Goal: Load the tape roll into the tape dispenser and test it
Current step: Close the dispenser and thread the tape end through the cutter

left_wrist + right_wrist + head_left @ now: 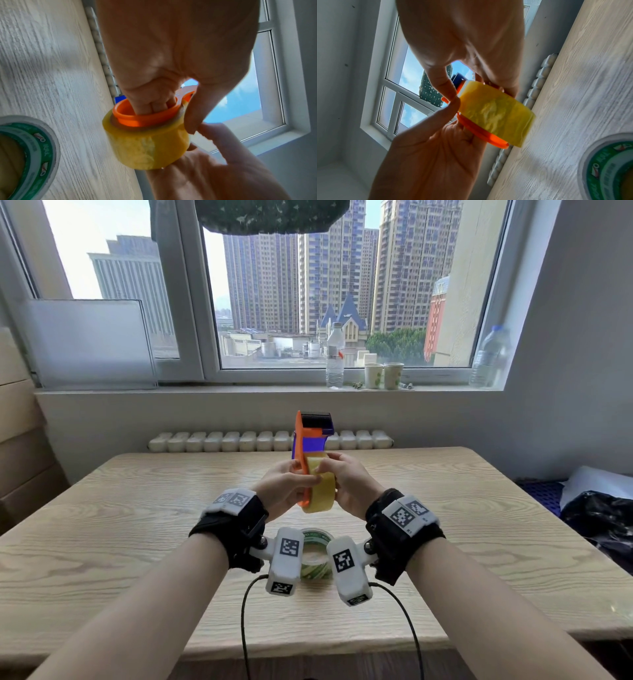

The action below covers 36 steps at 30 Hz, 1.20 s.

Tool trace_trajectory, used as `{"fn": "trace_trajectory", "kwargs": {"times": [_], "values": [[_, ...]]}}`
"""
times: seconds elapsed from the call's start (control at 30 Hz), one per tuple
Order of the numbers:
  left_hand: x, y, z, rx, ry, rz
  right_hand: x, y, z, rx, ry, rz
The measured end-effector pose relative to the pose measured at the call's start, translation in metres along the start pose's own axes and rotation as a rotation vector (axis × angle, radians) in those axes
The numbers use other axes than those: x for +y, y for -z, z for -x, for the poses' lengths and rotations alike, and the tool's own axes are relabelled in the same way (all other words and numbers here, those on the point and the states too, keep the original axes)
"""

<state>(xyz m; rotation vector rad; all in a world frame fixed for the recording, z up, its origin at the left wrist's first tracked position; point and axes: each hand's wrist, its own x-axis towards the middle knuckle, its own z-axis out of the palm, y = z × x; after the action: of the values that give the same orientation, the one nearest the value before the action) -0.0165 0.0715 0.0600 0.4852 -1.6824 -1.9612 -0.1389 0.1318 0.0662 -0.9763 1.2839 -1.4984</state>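
Spare roll lay on table | left hand gripped dispenser, fingers inside hub | right hand pinched tape roll seated on hub | step: finding tape end | next: thread it toward far blade

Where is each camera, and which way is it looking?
Head: on the person's head, facing forward and down at the table and window; shows both forearms, left hand, right hand.
Left wrist: looks along the left palm at the yellow tape roll.
Right wrist: looks along the right palm at that roll.
Both wrist views share the green tape roll.
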Motion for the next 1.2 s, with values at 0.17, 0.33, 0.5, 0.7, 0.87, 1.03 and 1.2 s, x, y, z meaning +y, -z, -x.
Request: {"fn": "trace_trajectory", "kwargs": {"times": [0.17,0.33,0.5,0.7,0.87,1.03,1.2], "values": [[0.003,0.005,0.004,-0.029,0.003,0.094,0.001,0.006,0.005,-0.063,0.008,-0.015],[0.010,0.005,0.004,-0.053,0.029,0.076,0.001,0.007,0.004,-0.052,-0.003,-0.072],[0.012,0.006,0.005,-0.047,0.047,0.095,0.000,0.008,0.004,-0.050,-0.033,-0.140],[0.014,0.007,0.006,-0.011,0.058,0.140,-0.001,0.010,0.005,-0.051,-0.050,-0.159],[0.014,0.008,0.007,-0.010,0.056,0.127,-0.001,0.009,0.004,-0.026,-0.044,-0.144],[0.014,0.007,0.007,-0.012,0.057,0.094,0.000,0.008,0.002,0.000,-0.031,-0.093],[0.011,0.002,0.006,-0.046,0.028,0.001,-0.001,0.001,0.001,0.068,-0.029,-0.011]]}}
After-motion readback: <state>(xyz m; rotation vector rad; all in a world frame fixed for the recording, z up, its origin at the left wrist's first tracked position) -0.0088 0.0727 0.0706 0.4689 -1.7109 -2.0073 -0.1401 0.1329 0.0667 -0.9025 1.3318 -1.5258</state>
